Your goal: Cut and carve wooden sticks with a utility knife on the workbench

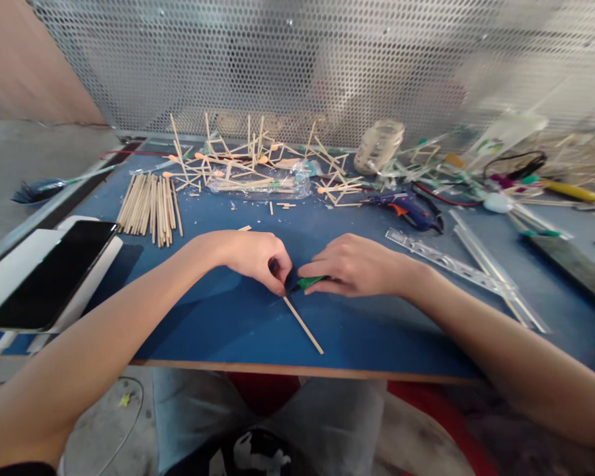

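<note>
My left hand (pixel 260 254) pinches a thin wooden stick (pixel 305 327) near its upper end. The stick slants over the blue table from my fingertips toward the front edge. In my right hand (pixel 352 266) is a small green-handled tool (pixel 308 282), its dark tip beside the stick at my left fingers. Its exact kind is hard to tell, since my fingers cover most of it. Another stick (pixel 246 228) shows a short end behind my left wrist.
A pile of wooden sticks (pixel 151 206) lies at the left, behind a phone (pixel 54 274). Stick frames (pixel 258 155) and a plastic bag (pixel 262 186) line the back. At the right are a glue gun (pixel 411 208), a clear ruler (pixel 446 264), a jar (pixel 379 145) and another dark phone (pixel 575 261).
</note>
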`<state>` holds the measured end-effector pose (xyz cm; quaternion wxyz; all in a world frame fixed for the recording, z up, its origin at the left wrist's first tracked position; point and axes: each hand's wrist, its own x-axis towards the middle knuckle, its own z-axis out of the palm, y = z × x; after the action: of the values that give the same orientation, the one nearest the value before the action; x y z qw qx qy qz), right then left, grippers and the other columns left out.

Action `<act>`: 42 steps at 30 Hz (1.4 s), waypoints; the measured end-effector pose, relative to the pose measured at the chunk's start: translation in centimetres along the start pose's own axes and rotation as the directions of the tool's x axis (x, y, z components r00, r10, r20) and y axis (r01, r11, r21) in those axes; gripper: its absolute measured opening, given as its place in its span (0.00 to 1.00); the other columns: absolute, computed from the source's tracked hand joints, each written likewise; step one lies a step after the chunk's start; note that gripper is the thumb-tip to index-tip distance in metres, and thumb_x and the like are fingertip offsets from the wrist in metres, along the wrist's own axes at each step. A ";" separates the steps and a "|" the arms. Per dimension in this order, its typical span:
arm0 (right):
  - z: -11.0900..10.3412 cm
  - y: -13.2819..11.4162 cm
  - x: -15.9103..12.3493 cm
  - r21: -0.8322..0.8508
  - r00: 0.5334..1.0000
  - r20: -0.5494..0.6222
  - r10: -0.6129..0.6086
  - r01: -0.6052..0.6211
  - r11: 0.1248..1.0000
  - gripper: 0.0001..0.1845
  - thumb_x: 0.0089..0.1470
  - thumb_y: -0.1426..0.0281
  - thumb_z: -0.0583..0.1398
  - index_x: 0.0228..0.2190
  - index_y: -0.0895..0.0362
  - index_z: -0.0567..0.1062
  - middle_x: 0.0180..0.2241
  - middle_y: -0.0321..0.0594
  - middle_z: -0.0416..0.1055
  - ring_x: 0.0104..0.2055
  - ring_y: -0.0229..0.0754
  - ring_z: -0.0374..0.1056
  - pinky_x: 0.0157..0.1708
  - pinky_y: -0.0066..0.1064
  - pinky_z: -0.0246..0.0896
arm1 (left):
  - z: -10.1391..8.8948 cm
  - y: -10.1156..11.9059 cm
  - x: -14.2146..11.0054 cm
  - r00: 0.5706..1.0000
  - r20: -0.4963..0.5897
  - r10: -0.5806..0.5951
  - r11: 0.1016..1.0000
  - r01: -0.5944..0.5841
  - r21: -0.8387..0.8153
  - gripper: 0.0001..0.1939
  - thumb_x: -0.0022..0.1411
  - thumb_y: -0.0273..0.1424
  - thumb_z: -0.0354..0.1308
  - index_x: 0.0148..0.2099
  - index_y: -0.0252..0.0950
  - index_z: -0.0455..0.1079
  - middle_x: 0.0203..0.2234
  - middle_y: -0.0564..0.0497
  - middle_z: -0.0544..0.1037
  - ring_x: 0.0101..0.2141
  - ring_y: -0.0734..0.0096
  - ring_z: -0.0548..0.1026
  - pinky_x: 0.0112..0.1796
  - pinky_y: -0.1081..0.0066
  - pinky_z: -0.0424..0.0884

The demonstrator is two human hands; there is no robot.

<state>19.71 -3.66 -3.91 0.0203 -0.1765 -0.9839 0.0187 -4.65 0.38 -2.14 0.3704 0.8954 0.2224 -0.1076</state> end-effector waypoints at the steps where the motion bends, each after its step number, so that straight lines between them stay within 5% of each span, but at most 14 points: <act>1: 0.0 0.1 0.0 0.025 1.000 0.012 0.007 -0.008 1.000 0.20 0.70 0.55 0.49 0.45 0.52 0.75 0.29 0.36 0.77 0.29 0.38 0.68 0.28 0.32 0.44 | 0.0 0.0 0.0 1.000 0.004 0.002 1.000 -0.002 -0.003 0.09 0.58 0.40 0.65 0.33 0.41 0.79 0.28 0.57 0.80 0.27 0.77 0.73 0.28 0.76 0.61; 42: 0.1 0.1 0.1 -0.027 1.000 -0.012 -0.010 0.009 1.000 0.21 0.70 0.55 0.48 0.43 0.54 0.75 0.27 0.36 0.74 0.28 0.38 0.67 0.29 0.32 0.46 | -0.1 0.0 0.0 1.000 0.001 -0.027 0.999 0.027 0.032 0.10 0.57 0.42 0.65 0.33 0.41 0.80 0.26 0.58 0.80 0.26 0.79 0.72 0.29 0.78 0.62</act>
<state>19.68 -3.54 -3.97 0.0239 -0.1722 -0.9848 0.0043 -4.62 0.46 -2.13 0.3545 0.8981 0.2325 -0.1168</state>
